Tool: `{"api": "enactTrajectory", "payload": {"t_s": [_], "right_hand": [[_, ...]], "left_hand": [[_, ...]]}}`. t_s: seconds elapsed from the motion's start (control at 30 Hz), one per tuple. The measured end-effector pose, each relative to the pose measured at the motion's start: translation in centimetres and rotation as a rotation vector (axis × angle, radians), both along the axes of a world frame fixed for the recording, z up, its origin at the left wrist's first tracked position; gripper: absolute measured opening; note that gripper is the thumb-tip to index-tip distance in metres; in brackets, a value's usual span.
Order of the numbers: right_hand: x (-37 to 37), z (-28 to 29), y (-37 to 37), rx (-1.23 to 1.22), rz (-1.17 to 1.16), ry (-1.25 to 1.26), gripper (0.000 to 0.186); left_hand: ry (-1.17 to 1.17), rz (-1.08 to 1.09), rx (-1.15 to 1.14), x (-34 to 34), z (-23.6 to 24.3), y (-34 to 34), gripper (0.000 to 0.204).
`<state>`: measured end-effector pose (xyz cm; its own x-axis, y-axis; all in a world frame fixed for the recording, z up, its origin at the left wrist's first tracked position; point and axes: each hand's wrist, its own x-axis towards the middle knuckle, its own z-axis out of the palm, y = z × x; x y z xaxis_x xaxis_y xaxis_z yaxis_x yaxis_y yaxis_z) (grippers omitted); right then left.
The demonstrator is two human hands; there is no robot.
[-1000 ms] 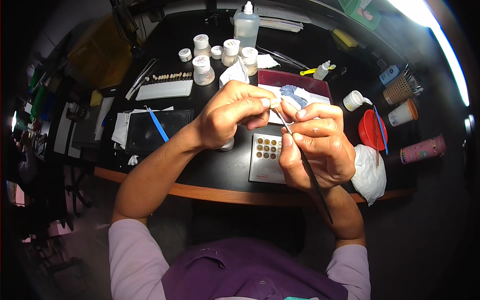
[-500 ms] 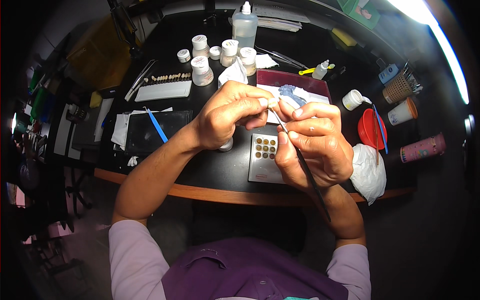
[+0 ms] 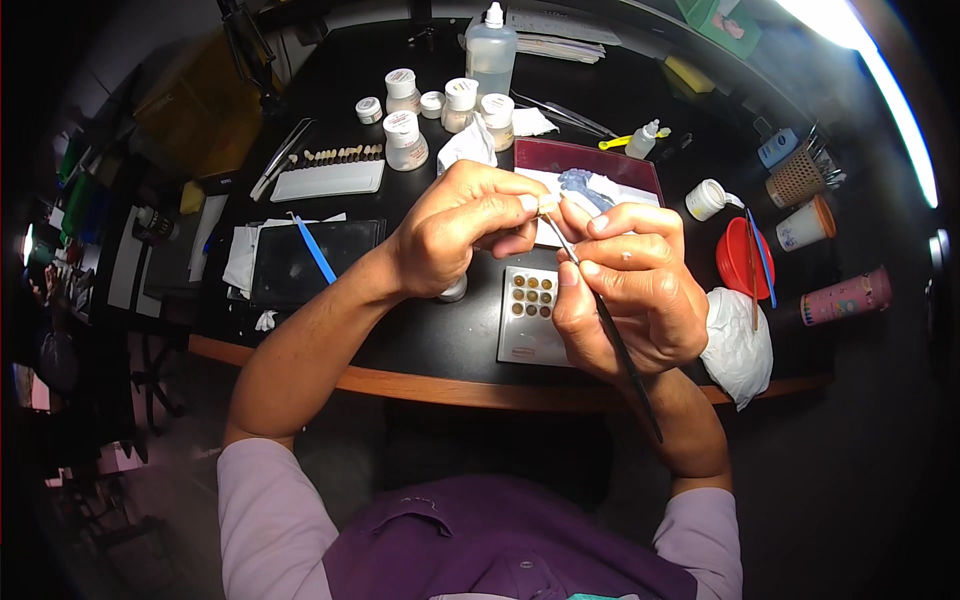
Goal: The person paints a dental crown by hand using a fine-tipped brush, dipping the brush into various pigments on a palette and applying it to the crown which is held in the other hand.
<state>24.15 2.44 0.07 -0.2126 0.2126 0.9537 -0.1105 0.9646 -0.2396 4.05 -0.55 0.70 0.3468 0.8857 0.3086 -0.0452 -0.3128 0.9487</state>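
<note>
My left hand (image 3: 448, 235) is closed, pinching a small ivory-coloured piece (image 3: 547, 204) between thumb and fingertips; it looks like a dental crown, though most of it is covered. My right hand (image 3: 645, 285) grips a thin dark-handled brush (image 3: 622, 352), its handle slanting down to the right. The brush's tip meets or nearly meets the small piece; contact cannot be made out. Both hands are raised close together above the desk. Partly beneath my right hand lies a grey palette (image 3: 518, 338) with several round yellow-brown wells.
Behind my hands stand white-capped jars (image 3: 405, 150) and a clear squeeze bottle (image 3: 490, 65). A shade guide (image 3: 328, 182) and a black tray (image 3: 310, 265) with a blue-handled tool (image 3: 315, 250) lie left. On the right are a red bowl (image 3: 732, 262) and crumpled white tissue (image 3: 738, 345).
Almost nothing differs. Both hands keep the same grips, and the brush stays at the small piece with only a very slight shift.
</note>
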Motion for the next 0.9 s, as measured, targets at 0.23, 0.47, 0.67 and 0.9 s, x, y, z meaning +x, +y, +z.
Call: {"api": "enactTrajectory", "payload": {"t_s": [0.23,0.47,0.67,0.9], "right_hand": [[0.09,0.10,-0.07,-0.005,0.014,-0.004,0.024],[0.22,0.30,-0.01,0.008,-0.006,-0.005,0.024],[0.14,0.36,-0.04,0.009,-0.007,-0.010,0.024],[0.15,0.43,-0.06,0.004,-0.008,-0.003,0.023]], "left_hand": [[0.025,0.016,0.029,0.06,-0.17,0.13,0.047],[0.032,0.012,0.049,0.15,0.07,0.16,0.048],[0.038,0.014,0.031,0.04,0.02,0.06,0.049],[0.025,0.014,0.020,0.19,0.30,-0.09,0.048]]}}
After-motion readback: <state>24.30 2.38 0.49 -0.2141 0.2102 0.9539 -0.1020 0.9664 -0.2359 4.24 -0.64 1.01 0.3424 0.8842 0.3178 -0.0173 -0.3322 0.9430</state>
